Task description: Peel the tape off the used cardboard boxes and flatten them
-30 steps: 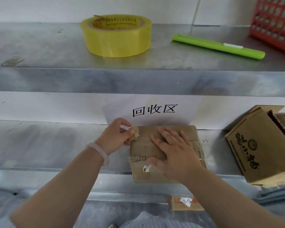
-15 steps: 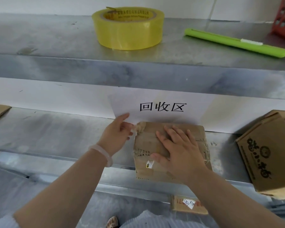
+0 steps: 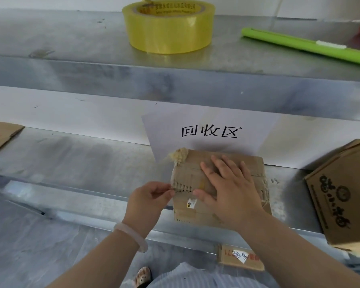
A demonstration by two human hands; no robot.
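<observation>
Left grip (image 3: 148, 201) pinching tape (image 3: 180, 186), steel shelf (image 3: 71, 163)

Brown, battered box (image 3: 187, 175) lies flat on the lower shelf (image 3: 81, 163), front edge overhanging; crumpled tape (image 3: 180, 155) is bunched at its far-left corner.

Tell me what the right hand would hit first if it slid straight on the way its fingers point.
The right hand, flat on the box, points away and slightly left. Past the box's far edge it would likely meet the paper sign first; the gap is unclear.
</observation>
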